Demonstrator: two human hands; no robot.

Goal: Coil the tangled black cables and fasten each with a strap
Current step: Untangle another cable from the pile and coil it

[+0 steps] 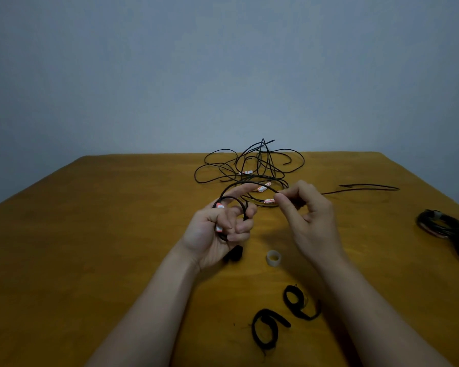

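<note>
Grey-blue wall fills the upper half of the frame. Below it is a brown wooden worktop.

1. Tangled black cables: a loose heap at upper centre of the worktop, against its far edge. White-and-red labels are visible on several strands. One stray strand runs out towards the right.
2. Left grip: raised above the worktop at centre frame, palm up. The lower fingers are curled round a small coil of black cable and the forefinger is extended. A labelled section sits against the palm.
3. Right grip: just right of the left. Thumb and forefinger are pinched on the same cable where it arches over from the coil, and the other fingers are curled in.
4. Small clear tape roll: lying on the worktop between the two wrists.
5. Two black straps, one at lower centre and one just up and right of it: both lie loosely curled and unfastened on the worktop, between the forearms.
6. Two coiled cable bundles: at the right edge of the frame, touching each other, the nearer one cut off by the frame edge. Whether they are fastened cannot be told.
</note>
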